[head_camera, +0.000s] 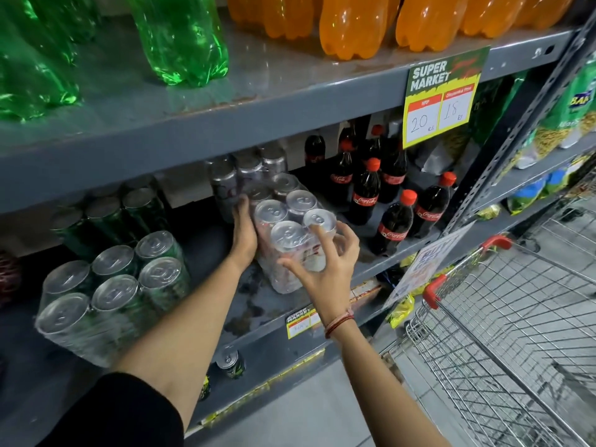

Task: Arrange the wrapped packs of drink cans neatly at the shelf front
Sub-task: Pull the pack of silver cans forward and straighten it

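A plastic-wrapped pack of silver cans (290,227) stands on the grey middle shelf (258,304), a little back from the front edge. My left hand (243,230) presses flat against its left side. My right hand (325,262) grips its front right corner, with one finger on a can top. Behind it stands a second silver pack (238,175). A wrapped pack of green cans (113,291) sits at the shelf front to the left, and another green pack (106,217) stands further back.
Cola bottles (390,201) with red caps stand right of the silver pack. Green bottles (180,37) and orange bottles (351,24) fill the shelf above, which carries a price sign (442,95). A wire trolley (503,317) stands at the right. A loose can (229,362) lies on the shelf below.
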A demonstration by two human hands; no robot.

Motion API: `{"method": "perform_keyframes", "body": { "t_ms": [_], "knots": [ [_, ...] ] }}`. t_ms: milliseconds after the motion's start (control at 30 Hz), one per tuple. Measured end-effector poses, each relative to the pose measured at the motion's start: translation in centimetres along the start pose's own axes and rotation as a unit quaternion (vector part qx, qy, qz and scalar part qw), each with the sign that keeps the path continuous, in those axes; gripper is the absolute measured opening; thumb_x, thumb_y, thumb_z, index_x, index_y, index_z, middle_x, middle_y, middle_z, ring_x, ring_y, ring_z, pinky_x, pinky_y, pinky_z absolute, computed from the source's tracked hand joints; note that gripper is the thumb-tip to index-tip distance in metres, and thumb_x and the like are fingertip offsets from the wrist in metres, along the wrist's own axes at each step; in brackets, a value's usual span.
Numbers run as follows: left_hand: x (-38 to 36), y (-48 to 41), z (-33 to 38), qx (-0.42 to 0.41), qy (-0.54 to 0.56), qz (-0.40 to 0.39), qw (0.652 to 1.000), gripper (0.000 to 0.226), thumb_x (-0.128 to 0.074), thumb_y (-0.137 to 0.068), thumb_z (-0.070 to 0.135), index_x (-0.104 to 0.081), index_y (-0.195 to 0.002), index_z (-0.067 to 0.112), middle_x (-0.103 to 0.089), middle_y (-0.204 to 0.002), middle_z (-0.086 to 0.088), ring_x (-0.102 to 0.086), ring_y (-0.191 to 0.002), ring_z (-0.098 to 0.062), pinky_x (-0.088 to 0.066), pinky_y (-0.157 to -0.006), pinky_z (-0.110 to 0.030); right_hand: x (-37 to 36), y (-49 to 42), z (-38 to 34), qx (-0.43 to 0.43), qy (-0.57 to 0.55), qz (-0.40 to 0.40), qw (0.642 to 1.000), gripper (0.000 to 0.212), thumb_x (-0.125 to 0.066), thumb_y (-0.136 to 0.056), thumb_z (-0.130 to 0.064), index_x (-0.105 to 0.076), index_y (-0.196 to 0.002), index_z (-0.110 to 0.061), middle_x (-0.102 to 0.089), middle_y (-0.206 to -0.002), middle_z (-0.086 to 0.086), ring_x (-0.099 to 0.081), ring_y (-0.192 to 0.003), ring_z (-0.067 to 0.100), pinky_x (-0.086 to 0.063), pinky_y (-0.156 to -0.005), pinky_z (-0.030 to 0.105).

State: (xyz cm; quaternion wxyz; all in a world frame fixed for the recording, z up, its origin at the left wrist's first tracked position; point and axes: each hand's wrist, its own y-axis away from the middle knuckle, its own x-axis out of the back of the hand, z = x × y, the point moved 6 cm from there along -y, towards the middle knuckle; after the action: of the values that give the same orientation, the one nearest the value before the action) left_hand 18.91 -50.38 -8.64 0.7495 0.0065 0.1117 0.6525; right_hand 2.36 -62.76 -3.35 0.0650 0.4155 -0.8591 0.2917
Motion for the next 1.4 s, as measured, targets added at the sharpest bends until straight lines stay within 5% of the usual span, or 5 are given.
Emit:
{"method": "perform_keyframes", "body": {
  "t_ms": [500, 800, 933, 1100, 1400],
  "knots": [
    [-4.4, 14.1, 0.1, -0.100, -0.013, 0.179, 0.979, 0.078, -0.029, -0.086, 0.062, -0.028, -0.149, 0.016, -0.027, -0.159, -0.002, -0.024, -0.145, -0.013, -0.019, -0.119, -0.032, -0.7, -3.3, 2.7, -0.201, -0.187, -0.091, 0.957, 0.044, -0.054, -0.088, -0.056, -0.067, -0.115, -0.024, -0.072, -0.111, -0.007, -0.063, -0.111, 0.010, -0.046, -0.106, 0.041],
    [1.4, 8.4, -0.3, -0.006, 0.042, 0.166, 0.985, 0.075, -0.043, -0.069, 0.073, -0.074, -0.099, 0.012, -0.073, -0.108, -0.020, -0.064, -0.111, -0.036, -0.046, -0.102, -0.052, -2.1, 3.7, -1.2, -0.211, -0.246, -0.011, 0.946, 0.053, -0.049, -0.093, -0.046, -0.049, -0.139, -0.020, -0.050, -0.129, -0.021, -0.046, -0.117, -0.014, -0.031, -0.088, -0.008],
    [4.6, 3.6, -0.3, 0.053, 0.040, 0.092, 0.994, 0.101, -0.054, -0.044, 0.090, -0.074, -0.107, 0.015, -0.074, -0.110, -0.012, -0.067, -0.108, -0.029, -0.046, -0.105, -0.049, -3.3, 5.5, -2.1, -0.174, -0.216, -0.050, 0.959, 0.038, -0.048, -0.097, -0.039, -0.056, -0.129, -0.019, -0.055, -0.112, -0.027, -0.049, -0.096, -0.030, -0.034, -0.083, -0.006],
    [4.4, 7.2, -1.2, 0.014, 0.077, 0.143, 0.987, 0.092, -0.053, -0.062, 0.087, -0.062, -0.126, 0.021, -0.063, -0.132, -0.004, -0.057, -0.124, -0.018, -0.039, -0.111, -0.042, 0.0, 0.5, 2.4, -0.216, -0.200, 0.047, 0.955, 0.037, -0.052, -0.098, -0.033, -0.056, -0.125, -0.009, -0.060, -0.127, 0.011, -0.057, -0.118, 0.021, -0.041, -0.090, 0.013],
    [1.8, 13.3, -3.0, -0.090, -0.165, 0.060, 0.980, 0.102, -0.063, -0.068, 0.060, -0.016, -0.151, 0.025, -0.040, -0.151, 0.005, -0.040, -0.135, -0.007, -0.031, -0.112, -0.029, -3.4, -2.8, 8.2, -0.225, -0.192, -0.242, 0.924, 0.094, -0.074, -0.062, -0.070, -0.042, -0.140, -0.026, -0.053, -0.143, -0.002, -0.049, -0.132, 0.015, -0.037, -0.115, 0.045]
  ]
}}
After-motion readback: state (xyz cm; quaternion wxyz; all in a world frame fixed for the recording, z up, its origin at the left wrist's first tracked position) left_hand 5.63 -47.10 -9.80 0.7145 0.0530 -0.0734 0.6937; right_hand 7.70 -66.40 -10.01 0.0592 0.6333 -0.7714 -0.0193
